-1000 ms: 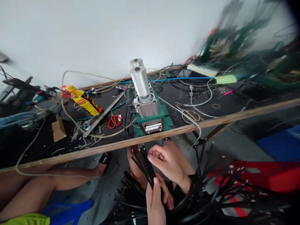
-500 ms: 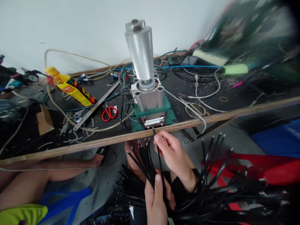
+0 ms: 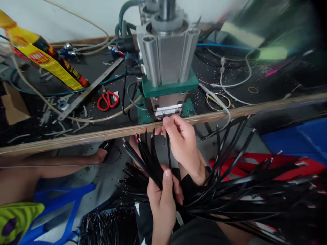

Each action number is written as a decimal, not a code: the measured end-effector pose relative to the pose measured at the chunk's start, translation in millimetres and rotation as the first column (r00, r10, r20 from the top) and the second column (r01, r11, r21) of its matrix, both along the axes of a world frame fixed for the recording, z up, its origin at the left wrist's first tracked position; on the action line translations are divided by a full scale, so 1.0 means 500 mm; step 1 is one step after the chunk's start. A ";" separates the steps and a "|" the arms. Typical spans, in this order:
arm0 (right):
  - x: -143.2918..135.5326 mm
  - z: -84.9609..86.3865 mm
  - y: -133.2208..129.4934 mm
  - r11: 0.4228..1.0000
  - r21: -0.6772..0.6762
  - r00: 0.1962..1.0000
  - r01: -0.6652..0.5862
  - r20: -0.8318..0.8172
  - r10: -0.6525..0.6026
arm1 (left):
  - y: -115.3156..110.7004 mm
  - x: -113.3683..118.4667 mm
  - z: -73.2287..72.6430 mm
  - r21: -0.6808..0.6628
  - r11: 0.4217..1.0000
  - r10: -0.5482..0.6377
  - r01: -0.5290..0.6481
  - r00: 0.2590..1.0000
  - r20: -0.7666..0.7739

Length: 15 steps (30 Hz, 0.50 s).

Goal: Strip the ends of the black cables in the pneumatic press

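My left hand (image 3: 165,199) is closed round a bundle of black cables (image 3: 146,154), whose cut ends show small red, green and white wire tips. My right hand (image 3: 182,144) pinches a single black cable (image 3: 168,149) near its upper end. That end is at the slot under the white strip of the pneumatic press (image 3: 168,61), and my fingertips hide whether it has gone in. The press has a metal cylinder body on a green plate and stands at the bench edge. More black cables (image 3: 230,190) lie across my lap to the right.
On the black bench (image 3: 109,76) lie red-handled scissors (image 3: 107,100), a steel ruler (image 3: 90,89), gold-handled scissors (image 3: 218,102) and a yellow bottle (image 3: 43,54). Hoses surround the press. A blue stool (image 3: 68,207) and another person's leg (image 3: 63,163) are below left.
My right hand has brought the single cable's end up to the press slot. The view has come closer to the press. My left hand still holds the bundle.
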State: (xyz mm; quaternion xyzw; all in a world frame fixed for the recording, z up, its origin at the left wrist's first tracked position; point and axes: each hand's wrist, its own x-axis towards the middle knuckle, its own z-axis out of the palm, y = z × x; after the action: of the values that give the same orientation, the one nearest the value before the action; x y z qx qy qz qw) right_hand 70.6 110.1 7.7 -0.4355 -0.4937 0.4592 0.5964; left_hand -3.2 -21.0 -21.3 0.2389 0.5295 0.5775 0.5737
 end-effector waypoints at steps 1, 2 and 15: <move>-0.001 0.000 0.002 1.000 -0.003 1.000 -0.005 -0.001 0.005 | 0.003 0.000 0.001 0.010 1.000 0.015 -0.014 1.000 -0.007; -0.002 0.000 0.004 1.000 -0.005 1.000 -0.009 -0.008 0.009 | 0.006 0.001 0.003 0.014 0.999 0.035 -0.035 0.999 -0.012; -0.013 0.017 0.021 1.000 -0.020 0.999 0.022 -0.047 -0.023 | 0.024 0.006 0.019 0.025 0.999 0.045 -0.046 0.999 0.027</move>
State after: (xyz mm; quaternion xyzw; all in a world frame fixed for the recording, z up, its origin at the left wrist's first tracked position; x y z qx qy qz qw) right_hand 64.1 120.6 16.2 -0.4359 -0.4700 0.4674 0.6088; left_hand 0.0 -8.9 -11.7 0.2267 0.5197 0.6003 0.5641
